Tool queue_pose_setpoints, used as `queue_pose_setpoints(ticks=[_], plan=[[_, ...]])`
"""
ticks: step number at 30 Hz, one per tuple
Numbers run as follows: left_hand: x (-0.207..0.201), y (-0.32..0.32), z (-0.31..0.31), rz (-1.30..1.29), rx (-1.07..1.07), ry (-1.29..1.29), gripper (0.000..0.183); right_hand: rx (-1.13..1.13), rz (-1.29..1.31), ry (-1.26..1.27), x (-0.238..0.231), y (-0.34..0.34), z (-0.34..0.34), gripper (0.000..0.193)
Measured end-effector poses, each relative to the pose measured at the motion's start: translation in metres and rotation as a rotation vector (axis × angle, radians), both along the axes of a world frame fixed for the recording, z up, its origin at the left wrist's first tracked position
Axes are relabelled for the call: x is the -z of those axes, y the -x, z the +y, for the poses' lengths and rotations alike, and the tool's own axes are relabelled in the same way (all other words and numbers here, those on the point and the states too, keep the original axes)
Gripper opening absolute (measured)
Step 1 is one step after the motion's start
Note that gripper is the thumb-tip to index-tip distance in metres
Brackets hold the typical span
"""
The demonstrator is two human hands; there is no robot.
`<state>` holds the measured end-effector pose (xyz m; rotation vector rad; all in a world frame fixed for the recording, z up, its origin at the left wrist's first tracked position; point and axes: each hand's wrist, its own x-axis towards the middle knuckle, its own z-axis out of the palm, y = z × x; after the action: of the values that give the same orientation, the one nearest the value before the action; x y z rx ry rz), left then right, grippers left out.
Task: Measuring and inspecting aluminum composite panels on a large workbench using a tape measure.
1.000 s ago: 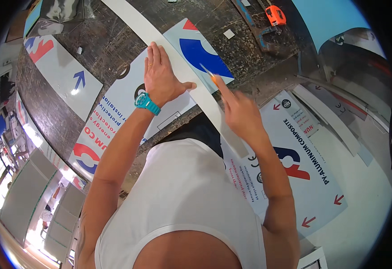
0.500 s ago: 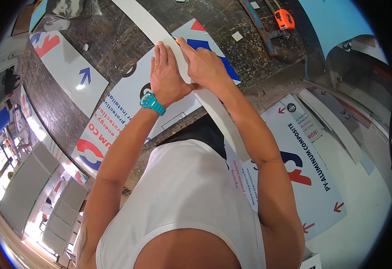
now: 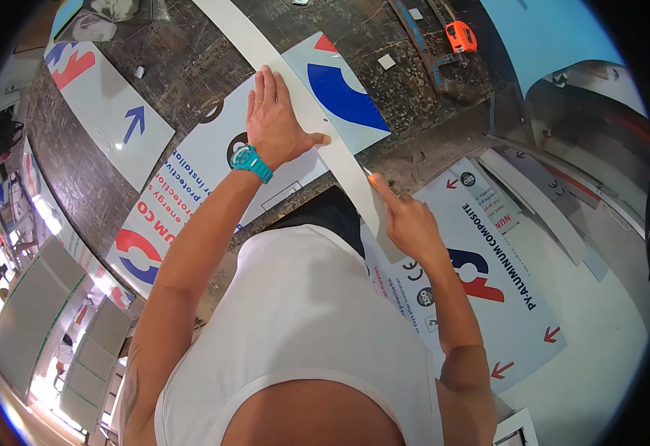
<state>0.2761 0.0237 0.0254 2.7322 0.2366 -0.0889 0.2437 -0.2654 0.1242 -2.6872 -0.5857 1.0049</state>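
My left hand [image 3: 275, 123], with a teal watch at its wrist, lies flat with fingers stretched forward. It presses on a long white strip [image 3: 303, 91] and the printed white panel [image 3: 217, 156] beside it, its thumb across the strip. My right hand [image 3: 412, 227] is closed round an orange utility knife [image 3: 372, 179], most of which the fingers hide. Its thin metal tip is at the strip's right edge, just past the table's near edge. Under the strip's right side shows a panel piece with a blue curve [image 3: 347, 97].
On the dark worn table [image 3: 191, 44] lie an orange tape measure [image 3: 460, 36], a rusty blue clamp-like metal tool [image 3: 422, 44] and small white offcuts [image 3: 387, 62]. Another printed panel [image 3: 109, 111] is at left. More printed sheets [image 3: 481, 245] and pale strips [image 3: 537, 201] lie at lower right.
My right hand has drawn the knife toward me along the strip's right edge, from beside the left fingers to beyond the table's near edge. The left hand stays pressed on the strip.
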Motion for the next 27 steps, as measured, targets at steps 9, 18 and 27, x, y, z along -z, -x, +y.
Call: queue_pose_setpoints(ticks=[9,18,27], plan=[[-0.005,0.013,0.008,0.024,-0.023,-0.037,0.145,0.191,-0.383,-0.303,0.037,0.046,-0.002,0.082],[0.018,0.158,0.034,-0.346,-0.35,0.066,0.108,0.238,-0.502,-0.059,0.071,0.049,0.06,0.089],[0.017,0.34,0.083,-0.392,-0.632,-0.092,0.075,0.227,-0.637,-0.221,0.017,-0.071,0.02,0.07]])
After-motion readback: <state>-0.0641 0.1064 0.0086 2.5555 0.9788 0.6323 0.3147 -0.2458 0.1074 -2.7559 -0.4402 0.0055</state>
